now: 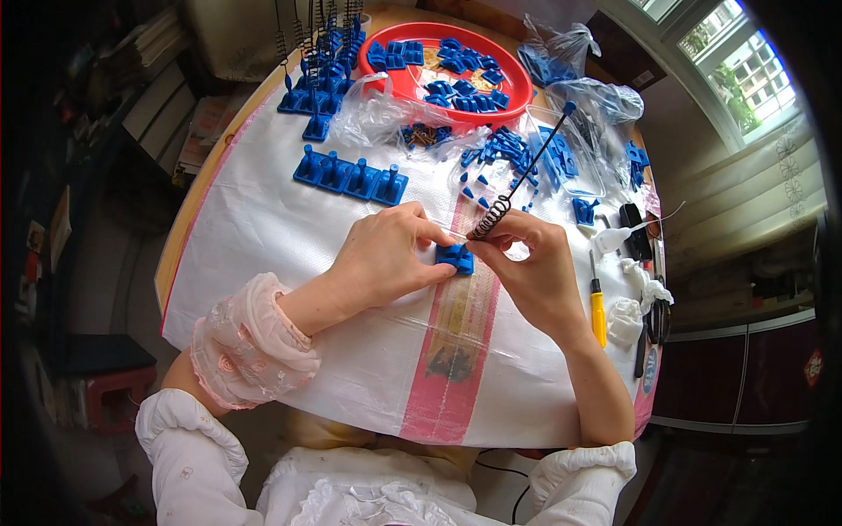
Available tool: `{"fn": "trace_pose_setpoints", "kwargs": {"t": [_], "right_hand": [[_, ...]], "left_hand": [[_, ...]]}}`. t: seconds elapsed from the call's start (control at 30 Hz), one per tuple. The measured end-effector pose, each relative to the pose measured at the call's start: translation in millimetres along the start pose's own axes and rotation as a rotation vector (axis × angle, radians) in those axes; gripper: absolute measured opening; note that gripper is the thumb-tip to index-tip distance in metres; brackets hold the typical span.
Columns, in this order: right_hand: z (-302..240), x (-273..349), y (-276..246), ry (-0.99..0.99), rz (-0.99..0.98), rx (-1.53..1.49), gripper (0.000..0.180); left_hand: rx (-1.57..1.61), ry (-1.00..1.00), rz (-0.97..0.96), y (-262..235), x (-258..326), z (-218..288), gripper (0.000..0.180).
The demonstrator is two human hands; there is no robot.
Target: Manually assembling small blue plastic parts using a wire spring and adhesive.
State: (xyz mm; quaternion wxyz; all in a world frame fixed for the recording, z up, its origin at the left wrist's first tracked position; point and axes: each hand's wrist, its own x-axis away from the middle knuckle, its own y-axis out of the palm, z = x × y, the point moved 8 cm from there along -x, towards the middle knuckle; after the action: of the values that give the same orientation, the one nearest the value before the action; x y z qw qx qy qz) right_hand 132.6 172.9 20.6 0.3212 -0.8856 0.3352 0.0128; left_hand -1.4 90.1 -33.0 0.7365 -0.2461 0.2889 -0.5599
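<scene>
My right hand (537,263) pinches the lower end of a black coil spring (494,214), whose long thin rod slants up to the right and ends in a blue tip. Just below the spring, a small blue plastic base (455,258) rests on the white sheet. My left hand (383,252) grips that base from its left side, thumb against the near edge. A thin whitish strip shows between the two hands, too small to name. Where the spring's end meets the base is partly hidden by my fingers. Beyond my left hand stands a row of several blue bases (351,176) with upright pegs.
A red round tray (373,77) with blue parts stands at the back. Left of it are assembled pieces with springs (317,83). Loose blue pieces (504,151), screws (424,136) and a clear box (586,182) lie beyond my hands. At right are a yellow-handled screwdriver (598,317) and a white squeeze bottle (611,238).
</scene>
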Motion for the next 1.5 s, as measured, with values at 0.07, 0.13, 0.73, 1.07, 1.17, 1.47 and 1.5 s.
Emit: {"fn": "trace_pose_setpoints", "kwargs": {"t": [0.07, 0.13, 0.73, 1.07, 1.17, 1.47, 1.5], "right_hand": [[1.1, -0.1, 0.2, -0.005, 0.001, -0.004, 0.011], [0.8, 0.0, -0.2, -0.004, 0.002, 0.004, 0.011], [0.1, 0.3, 0.1, -0.001, 0.003, 0.008, 0.011], [0.2, 0.4, -0.2, -0.011, 0.001, 0.008, 0.011], [0.1, 0.3, 0.1, -0.006, 0.002, -0.006, 0.011], [1.0, 0.1, 0.2, 0.005, -0.009, 0.0, 0.011], [1.2, 0.1, 0.3, 0.005, -0.008, -0.002, 0.011]], "left_hand": [[0.002, -0.004, -0.003, -0.2, -0.1, 0.4, 0.03], [-0.001, 0.003, -0.001, -0.1, -0.2, 0.4, 0.03], [0.011, 0.011, 0.009, -0.3, 0.1, 0.0, 0.03], [-0.008, -0.002, -0.008, -0.4, 0.1, 1.1, 0.03], [-0.002, -0.003, -0.003, 0.0, -0.1, 0.0, 0.03], [0.003, -0.002, -0.005, -0.1, 0.0, 0.4, 0.03], [0.002, -0.001, -0.006, 0.2, -0.2, 0.2, 0.03]]}}
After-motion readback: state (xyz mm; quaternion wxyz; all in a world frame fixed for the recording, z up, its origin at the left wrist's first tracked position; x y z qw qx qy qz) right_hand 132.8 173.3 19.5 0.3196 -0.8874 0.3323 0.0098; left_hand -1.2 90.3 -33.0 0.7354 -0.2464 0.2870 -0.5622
